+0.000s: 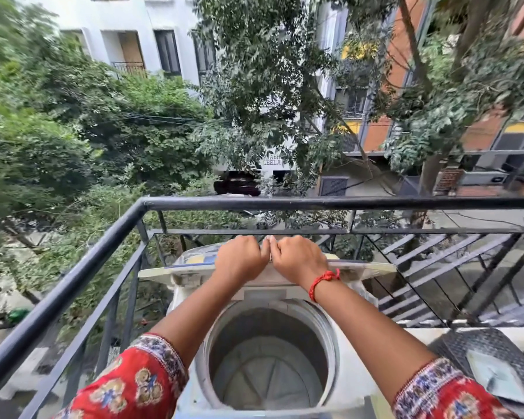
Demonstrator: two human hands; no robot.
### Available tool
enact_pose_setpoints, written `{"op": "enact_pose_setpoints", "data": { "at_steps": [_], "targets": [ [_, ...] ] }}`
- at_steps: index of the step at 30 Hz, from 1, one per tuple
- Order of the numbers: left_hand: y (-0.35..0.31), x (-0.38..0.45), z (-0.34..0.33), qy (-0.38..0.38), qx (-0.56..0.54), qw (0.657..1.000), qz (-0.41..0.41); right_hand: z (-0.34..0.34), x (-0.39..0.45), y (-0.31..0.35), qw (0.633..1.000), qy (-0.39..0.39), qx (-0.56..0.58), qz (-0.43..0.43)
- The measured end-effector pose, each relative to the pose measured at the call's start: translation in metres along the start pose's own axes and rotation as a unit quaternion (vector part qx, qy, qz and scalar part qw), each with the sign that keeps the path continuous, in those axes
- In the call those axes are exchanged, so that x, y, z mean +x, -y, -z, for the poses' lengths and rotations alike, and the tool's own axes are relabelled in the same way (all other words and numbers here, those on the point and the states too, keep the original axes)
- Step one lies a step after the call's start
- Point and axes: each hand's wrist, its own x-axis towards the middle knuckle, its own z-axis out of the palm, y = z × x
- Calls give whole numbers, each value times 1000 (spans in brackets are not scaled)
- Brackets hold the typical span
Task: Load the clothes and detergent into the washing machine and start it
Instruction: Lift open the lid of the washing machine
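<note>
A white top-loading washing machine (354,373) stands on a balcony below me. Its round drum (270,358) lies open and I see no clothes inside. The lid (170,270) is raised and folded back toward the railing. My left hand (239,258) and my right hand (297,257) sit side by side, both closed over the lid's upper edge at its middle. A red thread circles my right wrist. Red patterned sleeves cover both upper arms. No clothes or detergent are visible.
A black metal railing (285,203) encloses the balcony right behind and left of the machine. A dark woven basket (478,343) holding a pale item stands at the right. Trees, buildings and a street lie far below beyond the rail.
</note>
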Motion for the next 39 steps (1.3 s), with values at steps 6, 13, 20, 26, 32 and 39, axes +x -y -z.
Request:
{"op": "enact_pose_setpoints", "data": {
  "at_steps": [6, 13, 20, 26, 32, 39],
  "targets": [
    [3, 42, 7, -15, -10, 1000, 9, 2, 39, -5, 1000, -1, 15, -5],
    [4, 89, 7, -49, 9, 998, 28, -5, 90, -15, 1000, -22, 2, -12],
    [11, 137, 2, -50, -1, 998, 34, -15, 140, -26, 999, -12, 38, -24],
    [19, 174, -9, -55, -26, 997, 35, -27, 175, -37, 998, -14, 46, -28],
    [24, 200, -19, -42, -29, 998, 46, -38, 200, -47, 999, -5, 35, -39],
    [29, 225, -30, -35, -21, 998, 52, -49, 219, -56, 998, -14, 51, -46]
  ]
}}
